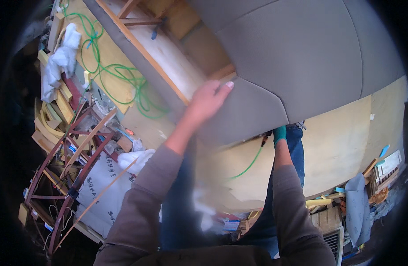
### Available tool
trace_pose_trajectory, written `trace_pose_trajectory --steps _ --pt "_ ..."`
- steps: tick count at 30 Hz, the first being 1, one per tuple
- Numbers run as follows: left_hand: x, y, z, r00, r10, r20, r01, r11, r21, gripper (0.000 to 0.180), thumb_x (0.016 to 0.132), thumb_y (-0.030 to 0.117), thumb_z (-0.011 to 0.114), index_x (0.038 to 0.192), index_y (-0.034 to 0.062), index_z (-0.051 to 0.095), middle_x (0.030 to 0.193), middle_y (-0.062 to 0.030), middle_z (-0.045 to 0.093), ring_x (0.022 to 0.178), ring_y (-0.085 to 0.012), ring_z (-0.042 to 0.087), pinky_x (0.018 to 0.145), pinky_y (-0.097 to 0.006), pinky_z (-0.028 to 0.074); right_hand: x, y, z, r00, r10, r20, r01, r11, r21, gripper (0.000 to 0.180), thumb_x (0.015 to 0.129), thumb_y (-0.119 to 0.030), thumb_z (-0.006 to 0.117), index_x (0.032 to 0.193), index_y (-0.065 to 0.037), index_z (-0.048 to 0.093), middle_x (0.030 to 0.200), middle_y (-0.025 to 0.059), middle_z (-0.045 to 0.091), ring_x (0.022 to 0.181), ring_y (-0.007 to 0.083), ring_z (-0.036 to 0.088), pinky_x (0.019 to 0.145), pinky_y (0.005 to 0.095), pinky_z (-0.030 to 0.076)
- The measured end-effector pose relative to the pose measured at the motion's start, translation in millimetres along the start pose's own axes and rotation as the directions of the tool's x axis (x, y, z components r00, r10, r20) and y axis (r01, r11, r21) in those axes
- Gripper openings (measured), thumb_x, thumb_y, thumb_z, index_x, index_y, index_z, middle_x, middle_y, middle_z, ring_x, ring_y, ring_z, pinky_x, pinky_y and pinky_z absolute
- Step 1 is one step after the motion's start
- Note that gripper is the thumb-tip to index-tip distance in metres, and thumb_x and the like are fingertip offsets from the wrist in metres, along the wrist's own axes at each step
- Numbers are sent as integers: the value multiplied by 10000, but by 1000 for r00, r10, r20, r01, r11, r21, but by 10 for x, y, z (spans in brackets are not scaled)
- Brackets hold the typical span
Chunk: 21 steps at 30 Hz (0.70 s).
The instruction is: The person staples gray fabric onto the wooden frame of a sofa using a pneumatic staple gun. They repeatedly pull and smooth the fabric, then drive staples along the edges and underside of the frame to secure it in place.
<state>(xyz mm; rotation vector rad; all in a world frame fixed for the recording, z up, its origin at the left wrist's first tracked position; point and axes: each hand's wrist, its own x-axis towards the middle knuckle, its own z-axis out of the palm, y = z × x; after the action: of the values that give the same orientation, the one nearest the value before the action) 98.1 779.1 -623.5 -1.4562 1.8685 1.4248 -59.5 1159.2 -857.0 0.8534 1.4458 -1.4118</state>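
A sofa section covered in grey upholstery [253, 104] lies tipped in front of me, its wooden frame [144, 53] bare on the open side. My left hand [207, 102], without a glove, is closed over the edge of the grey cover at the inner corner; its thumb lies on top and its fingers are partly hidden. Below the cover's near edge, my right hand [279, 133] wears a green glove and is closed on an air staple gun [264, 139]. Only the dark rear end and hose fitting of that tool show; the rest is under the sofa section.
A green air hose [248, 166] runs from the tool, with more loops [119, 73] at the left. A dark red metal frame [35, 184], white stuffing [64, 57] and wood scraps crowd the left side. Offcuts and a grey cloth piece [355, 208] lie at the lower right.
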Motion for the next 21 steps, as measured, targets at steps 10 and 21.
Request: trace_pose_trajectory --steps 10,21 --pt "34 11 59 999 -18 -51 19 1000 22 724 1112 633 529 951 -63 646 1027 -265 668 1015 -450 653 933 -514 520 241 -413 273 994 -47 103 41 998 52 588 1100 -384 620 1586 -64 539 1538 150 610 1363 354 614 1121 537 532" --pt "-514 564 -264 998 56 18 -57 997 58 646 1128 546 558 921 -64 613 940 -258 624 929 -446 619 859 -527 498 248 -334 178 996 4 85 -15 991 135 618 1085 -435 628 1583 -78 550 1561 147 601 1392 360 592 1150 557 503"
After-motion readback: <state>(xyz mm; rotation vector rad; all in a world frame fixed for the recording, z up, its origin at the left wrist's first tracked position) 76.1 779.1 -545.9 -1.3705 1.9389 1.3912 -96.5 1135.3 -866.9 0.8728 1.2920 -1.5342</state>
